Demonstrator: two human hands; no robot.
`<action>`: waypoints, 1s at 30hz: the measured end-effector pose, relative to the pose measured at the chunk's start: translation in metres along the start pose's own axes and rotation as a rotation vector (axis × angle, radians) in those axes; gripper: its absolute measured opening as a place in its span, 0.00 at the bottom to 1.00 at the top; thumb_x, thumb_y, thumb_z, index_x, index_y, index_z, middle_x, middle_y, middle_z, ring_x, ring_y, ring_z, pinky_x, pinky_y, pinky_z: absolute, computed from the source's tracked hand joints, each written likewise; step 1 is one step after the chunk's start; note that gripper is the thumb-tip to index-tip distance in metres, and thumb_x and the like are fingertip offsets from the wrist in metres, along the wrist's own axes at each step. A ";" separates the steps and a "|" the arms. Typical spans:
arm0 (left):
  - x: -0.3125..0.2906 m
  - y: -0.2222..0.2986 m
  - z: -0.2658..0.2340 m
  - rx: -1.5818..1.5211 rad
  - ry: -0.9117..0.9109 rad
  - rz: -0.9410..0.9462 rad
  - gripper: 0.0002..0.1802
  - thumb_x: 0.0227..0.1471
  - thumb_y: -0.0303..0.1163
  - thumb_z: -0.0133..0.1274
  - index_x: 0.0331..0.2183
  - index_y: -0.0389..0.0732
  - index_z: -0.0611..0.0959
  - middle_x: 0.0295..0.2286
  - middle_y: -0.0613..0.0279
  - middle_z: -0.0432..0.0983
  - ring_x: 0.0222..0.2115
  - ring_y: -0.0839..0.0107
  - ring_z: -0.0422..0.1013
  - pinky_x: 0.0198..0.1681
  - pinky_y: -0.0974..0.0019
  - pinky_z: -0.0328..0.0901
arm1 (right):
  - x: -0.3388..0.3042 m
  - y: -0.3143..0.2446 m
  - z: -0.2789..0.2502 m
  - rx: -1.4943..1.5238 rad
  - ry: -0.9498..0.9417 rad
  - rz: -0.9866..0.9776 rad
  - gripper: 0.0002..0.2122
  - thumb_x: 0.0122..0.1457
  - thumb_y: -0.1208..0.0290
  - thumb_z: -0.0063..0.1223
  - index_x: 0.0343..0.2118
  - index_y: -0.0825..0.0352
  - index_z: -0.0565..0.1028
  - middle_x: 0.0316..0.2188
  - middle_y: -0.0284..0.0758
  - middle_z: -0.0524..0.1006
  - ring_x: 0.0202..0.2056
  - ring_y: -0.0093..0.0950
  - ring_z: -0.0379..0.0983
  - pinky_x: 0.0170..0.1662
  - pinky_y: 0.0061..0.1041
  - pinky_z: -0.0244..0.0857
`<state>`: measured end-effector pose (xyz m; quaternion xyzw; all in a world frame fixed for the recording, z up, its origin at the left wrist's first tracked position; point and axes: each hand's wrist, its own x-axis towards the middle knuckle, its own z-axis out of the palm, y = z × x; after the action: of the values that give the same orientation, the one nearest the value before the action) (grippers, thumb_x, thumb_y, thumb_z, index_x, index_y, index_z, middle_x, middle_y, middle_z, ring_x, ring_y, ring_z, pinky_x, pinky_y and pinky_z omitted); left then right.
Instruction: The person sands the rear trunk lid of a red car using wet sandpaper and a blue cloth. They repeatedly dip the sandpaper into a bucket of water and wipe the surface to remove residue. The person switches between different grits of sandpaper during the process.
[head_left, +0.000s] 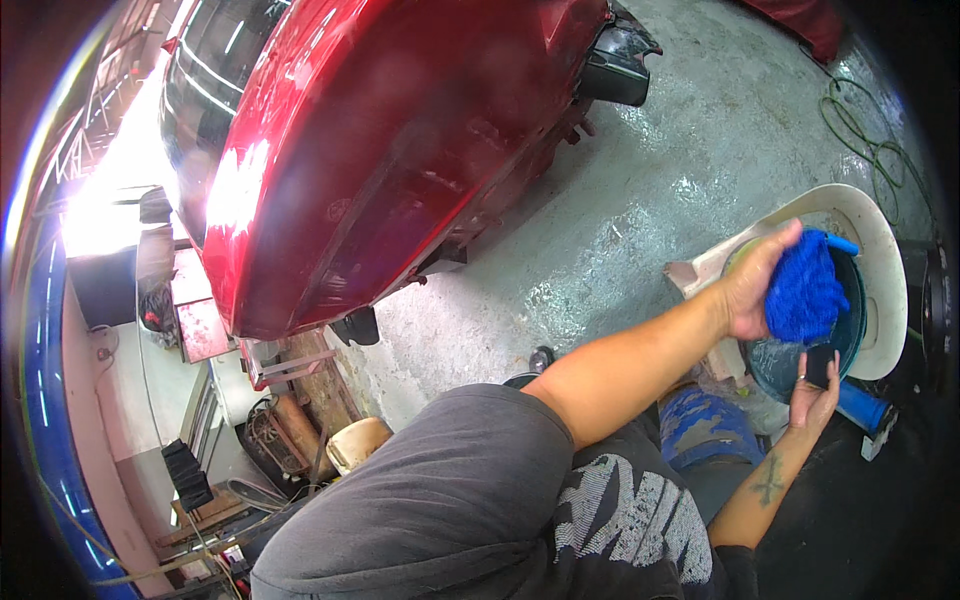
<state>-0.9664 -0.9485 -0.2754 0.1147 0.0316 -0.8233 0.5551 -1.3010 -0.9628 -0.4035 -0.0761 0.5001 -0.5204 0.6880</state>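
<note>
Gripping a blue cloth (806, 288) in the left hand (745, 298), just beyond the black block (821, 364) pinched in the right hand (814, 399).

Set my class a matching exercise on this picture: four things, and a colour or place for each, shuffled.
1. Car
2. Blue cloth
3. Black block
4. Bucket

A. Held in the right hand
B. Below both hands
C. Red
D. Held in the left hand

Pairs: 1-C, 2-D, 3-A, 4-B
</note>
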 end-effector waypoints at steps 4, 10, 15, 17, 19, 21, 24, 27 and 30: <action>-0.077 0.061 0.018 0.040 -0.036 0.181 0.47 0.62 0.75 0.53 0.60 0.41 0.82 0.53 0.48 0.85 0.53 0.51 0.82 0.60 0.44 0.75 | -0.056 0.012 0.056 -0.012 -0.029 -0.242 0.29 0.74 0.71 0.55 0.75 0.73 0.65 0.66 0.43 0.74 0.66 0.36 0.72 0.76 0.52 0.62; -0.229 0.168 0.013 0.257 0.048 0.367 0.41 0.63 0.72 0.52 0.56 0.45 0.83 0.50 0.51 0.85 0.46 0.51 0.83 0.44 0.49 0.79 | -0.162 0.114 0.174 -0.028 -0.262 -0.214 0.27 0.78 0.63 0.49 0.74 0.71 0.67 0.73 0.39 0.69 0.73 0.35 0.64 0.79 0.50 0.57; -0.369 0.220 -0.036 0.396 0.099 0.299 0.37 0.65 0.69 0.49 0.59 0.52 0.83 0.57 0.46 0.81 0.57 0.37 0.78 0.53 0.11 0.71 | -0.225 0.308 0.186 0.008 -0.303 -0.002 0.25 0.80 0.55 0.47 0.74 0.60 0.71 0.72 0.32 0.71 0.69 0.29 0.68 0.69 0.45 0.68; -0.412 0.241 -0.038 0.528 0.068 0.330 0.31 0.64 0.64 0.53 0.56 0.53 0.83 0.57 0.46 0.79 0.58 0.33 0.75 0.54 0.12 0.71 | -0.259 0.405 0.190 -0.028 -0.181 0.070 0.25 0.80 0.52 0.48 0.74 0.56 0.71 0.72 0.28 0.71 0.69 0.27 0.67 0.66 0.44 0.69; -0.438 0.288 -0.014 0.844 -0.042 0.316 0.27 0.67 0.61 0.53 0.52 0.51 0.82 0.54 0.50 0.78 0.56 0.37 0.73 0.52 0.23 0.76 | -0.288 0.509 0.182 -0.102 -0.050 0.200 0.26 0.80 0.49 0.48 0.75 0.54 0.70 0.73 0.27 0.69 0.71 0.28 0.64 0.66 0.44 0.67; -0.467 0.371 0.027 1.091 -0.081 0.329 0.33 0.71 0.59 0.49 0.65 0.46 0.77 0.63 0.47 0.74 0.67 0.38 0.66 0.68 0.33 0.66 | -0.321 0.609 0.180 -0.169 -0.039 0.341 0.27 0.79 0.47 0.48 0.75 0.50 0.70 0.72 0.26 0.69 0.70 0.27 0.64 0.65 0.44 0.67; -0.514 0.440 0.159 1.920 0.270 0.536 0.34 0.70 0.43 0.55 0.68 0.32 0.75 0.58 0.47 0.82 0.56 0.55 0.81 0.64 0.50 0.75 | -0.377 0.729 0.181 -0.244 -0.112 0.457 0.27 0.79 0.47 0.49 0.76 0.47 0.69 0.73 0.26 0.68 0.72 0.28 0.62 0.67 0.45 0.64; -0.506 0.483 0.155 2.126 0.292 0.546 0.30 0.70 0.43 0.58 0.64 0.31 0.81 0.56 0.45 0.84 0.55 0.53 0.83 0.64 0.53 0.75 | -0.414 0.806 0.159 -0.267 -0.090 0.518 0.27 0.78 0.47 0.50 0.76 0.47 0.70 0.76 0.28 0.66 0.75 0.31 0.59 0.70 0.49 0.59; -0.466 0.510 0.115 2.483 0.354 0.831 0.28 0.71 0.37 0.58 0.65 0.33 0.81 0.56 0.46 0.84 0.55 0.55 0.83 0.65 0.55 0.74 | -0.400 0.836 0.116 -0.344 -0.060 0.514 0.26 0.77 0.50 0.50 0.75 0.47 0.71 0.76 0.32 0.66 0.75 0.33 0.59 0.70 0.49 0.61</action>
<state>-0.3473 -0.7413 -0.0206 0.6503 -0.7048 -0.0483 0.2795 -0.6600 -0.3209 -0.6264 -0.0779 0.5632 -0.2343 0.7886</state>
